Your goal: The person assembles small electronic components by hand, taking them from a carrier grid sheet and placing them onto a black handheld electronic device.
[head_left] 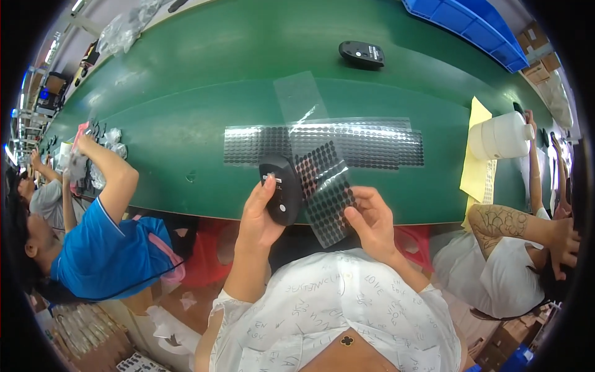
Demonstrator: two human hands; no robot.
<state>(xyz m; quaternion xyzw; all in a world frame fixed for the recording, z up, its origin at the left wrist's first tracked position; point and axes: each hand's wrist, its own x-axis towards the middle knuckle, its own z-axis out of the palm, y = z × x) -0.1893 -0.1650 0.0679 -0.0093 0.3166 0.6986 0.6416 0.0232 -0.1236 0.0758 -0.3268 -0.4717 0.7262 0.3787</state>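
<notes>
A black computer mouse is held underside up in my left hand, the thumb lying on its base. My right hand pinches the edge of a clear sheet of round black stickers. That sheet hangs tilted just right of the mouse, and its bare clear end reaches away over the table. Beyond both hands, more sheets of black dot stickers lie flat and overlapping on the green table.
Another black mouse lies upside down farther back. A blue plastic bin stands at the far right. On the right are a white bottle and yellow paper. A co-worker in blue sits left, another in white right.
</notes>
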